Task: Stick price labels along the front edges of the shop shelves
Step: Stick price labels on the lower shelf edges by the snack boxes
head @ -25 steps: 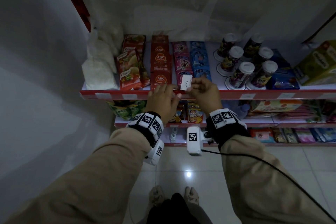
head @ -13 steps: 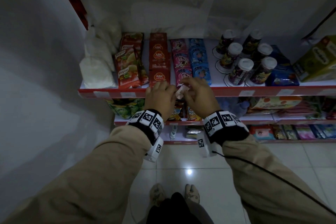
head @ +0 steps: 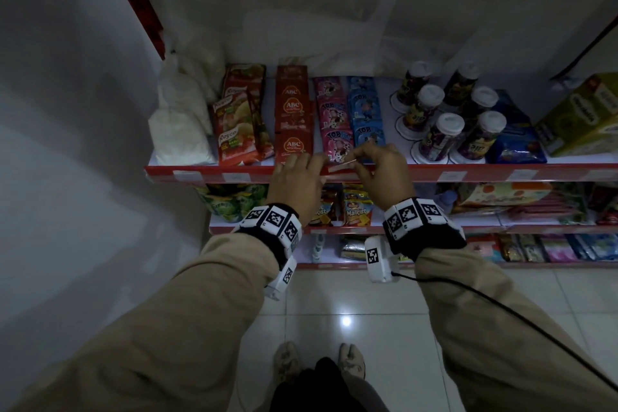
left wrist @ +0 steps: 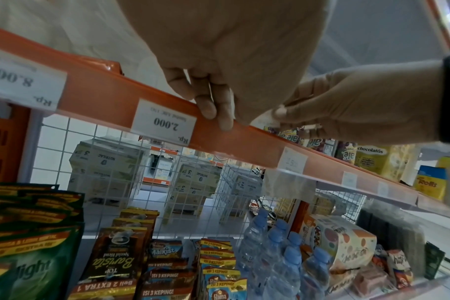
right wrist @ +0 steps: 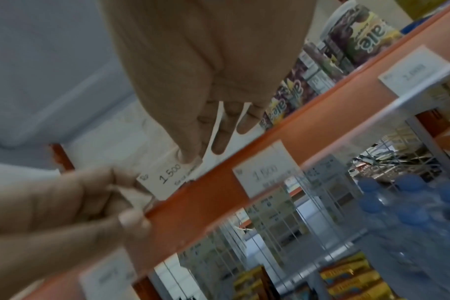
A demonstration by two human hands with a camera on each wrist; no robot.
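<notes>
A white price label (right wrist: 164,178) reading 1.500 is pinched in my right hand (right wrist: 193,150) just above the top edge of the red shelf rail (right wrist: 206,188). From the head camera the label (head: 342,166) lies almost edge-on between my two hands, in front of the pink sachets. My left hand (head: 311,164) sits just left of it, with its fingers (left wrist: 208,107) curled over the rail (left wrist: 103,97) beside a fitted 2.000 label (left wrist: 164,121). Its thumb is hidden. Another 1.500 label (right wrist: 265,172) sits in the rail to the right.
Red ABC sachets (head: 293,130), pink and blue Top sachets (head: 334,124) and lidded cups (head: 444,134) stand behind the rail. Biscuit packs (head: 356,207) and water bottles (left wrist: 275,253) fill the shelf below. A white wall (head: 67,110) closes the left side.
One second ago my right hand held the label upright above the rail. It has since come down to the rail's top edge, and both hands have closed in around it.
</notes>
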